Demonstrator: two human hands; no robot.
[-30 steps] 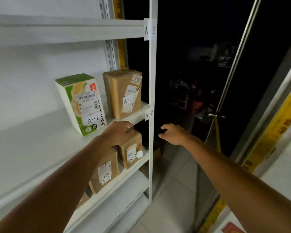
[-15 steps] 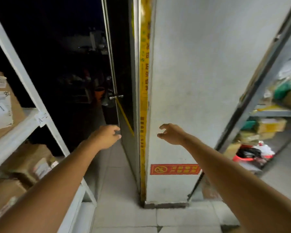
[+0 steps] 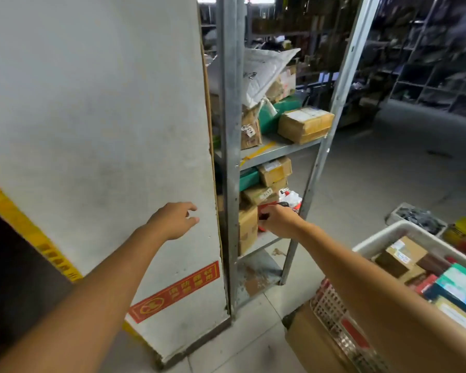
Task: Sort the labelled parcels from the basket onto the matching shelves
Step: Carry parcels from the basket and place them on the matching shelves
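**Head view, storeroom aisle.** Underfoot are pale floor tiles (image 3: 242, 343), which give way to a grey concrete floor (image 3: 382, 168) farther in. A white pillar (image 3: 100, 117) fills the left half. It carries a yellow hazard strip (image 3: 35, 235) and, low down, a red sticker (image 3: 175, 290) with a round symbol and yellow characters too blurred to read.

Just right of the pillar stands a grey metal rack (image 3: 230, 130). Its shelves hold cardboard parcels, among them a tape-wrapped carton (image 3: 304, 125), a white padded mailer (image 3: 261, 71) and a green packet (image 3: 277, 111). Small white tags on some cartons bear handwriting that cannot be made out. Dim shelving (image 3: 428, 65) lines the far side of the room.

The left hand (image 3: 172, 220) hangs in front of the pillar, its fingers relaxed and slightly spread, holding nothing. The right hand (image 3: 279, 222) is in front of the rack's lower shelf with its fingers loosely curled. Nothing can be seen in its grasp.

The white basket (image 3: 382, 234) sits at lower right, beside the right forearm. In it lie the labelled parcels: a brown box (image 3: 390, 262) with a white label, illegible from here, and flat red, green and dark packets beside it. Below the basket are a red mesh crate (image 3: 334, 305) and a cardboard box (image 3: 312, 343).
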